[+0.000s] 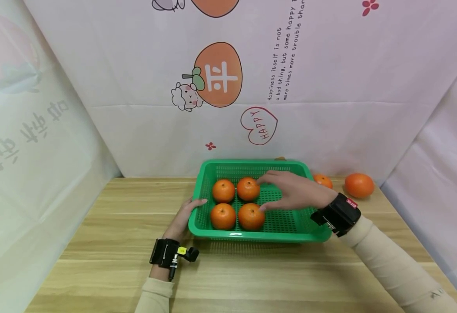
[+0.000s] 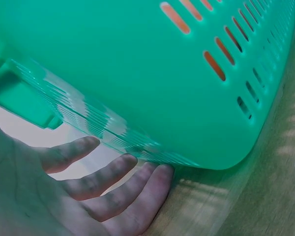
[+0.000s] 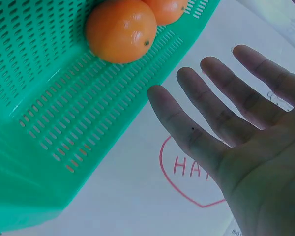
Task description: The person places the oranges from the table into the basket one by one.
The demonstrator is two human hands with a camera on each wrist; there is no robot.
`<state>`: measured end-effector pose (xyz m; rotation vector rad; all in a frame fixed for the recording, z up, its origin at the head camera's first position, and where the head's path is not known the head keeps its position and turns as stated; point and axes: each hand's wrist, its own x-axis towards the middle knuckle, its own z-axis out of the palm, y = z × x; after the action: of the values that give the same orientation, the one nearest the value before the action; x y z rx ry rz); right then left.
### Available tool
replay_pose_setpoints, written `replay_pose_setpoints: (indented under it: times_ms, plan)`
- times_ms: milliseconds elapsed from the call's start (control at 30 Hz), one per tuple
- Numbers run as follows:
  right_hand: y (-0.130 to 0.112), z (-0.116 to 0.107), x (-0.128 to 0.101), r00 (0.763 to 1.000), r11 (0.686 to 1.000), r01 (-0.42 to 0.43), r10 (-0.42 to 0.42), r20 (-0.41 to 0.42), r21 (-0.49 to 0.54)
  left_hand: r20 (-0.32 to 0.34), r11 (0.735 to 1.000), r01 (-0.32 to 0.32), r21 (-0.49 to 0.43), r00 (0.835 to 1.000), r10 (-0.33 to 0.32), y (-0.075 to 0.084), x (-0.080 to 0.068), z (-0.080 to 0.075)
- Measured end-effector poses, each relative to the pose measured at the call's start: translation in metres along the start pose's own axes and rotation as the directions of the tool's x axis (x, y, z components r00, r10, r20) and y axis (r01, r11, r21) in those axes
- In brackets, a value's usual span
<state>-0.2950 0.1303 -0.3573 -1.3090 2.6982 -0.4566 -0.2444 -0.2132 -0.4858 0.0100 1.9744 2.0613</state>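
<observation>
- The table [image 1: 107,243], light wood, carries everything; a printed backdrop [image 1: 330,65] stands behind the basket on all sides.
- The basket [image 1: 287,226], green slotted plastic, sits on the table near its back edge and serves as the landmark here.
- The right hand [image 1: 295,191] hovers over the basket's middle with fingers spread and straight, holding nothing. The thumb lies at or just above the front-right orange [image 1: 251,216], and a fingertip reaches toward the back-right orange [image 1: 248,188]. The right wrist view shows the palm open and empty, which suits a hand that is only placing or nudging fruit.
- The left hand [image 1: 183,217] rests against the basket's left wall, fingers straight and pressed flat to the plastic, seemingly to keep the basket from sliding. The left wrist view shows the fingertips [image 2: 157,177] tucked under the rim.
- Four oranges lie in a two-by-two block in the basket's left half, the other two being back-left [image 1: 223,191] and front-left [image 1: 223,216]; its right half is bare.
- A large orange [image 1: 359,185] lies on the table right of the basket.
- A smaller orange [image 1: 323,180] sits just beside the basket's back-right corner, partly hidden by the right hand.
</observation>
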Motion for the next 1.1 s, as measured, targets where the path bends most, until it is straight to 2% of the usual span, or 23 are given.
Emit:
replay_pose_setpoints:
  times_ms: [367, 567, 1100]
  plan:
    - [0.014, -0.012, -0.012, 0.994, 1.0, -0.029, 0.028, -0.103, -0.007, 0.003, 1.0, 0.012, -0.01, 1.0, -0.012, 0.001, 0.0, -0.001]
    - [0.025, -0.018, -0.021, 0.989, 0.997, -0.074, 0.078, -0.128, 0.035, 0.0, 1.0, 0.007, -0.002, 1.0, -0.007, 0.001, 0.0, -0.001]
    - [0.054, -0.023, -0.047, 0.96, 0.983, -0.164, 0.178, -0.217, 0.08, 0.0, 1.0, 0.011, -0.01, 1.0, -0.011, 0.001, -0.001, 0.0]
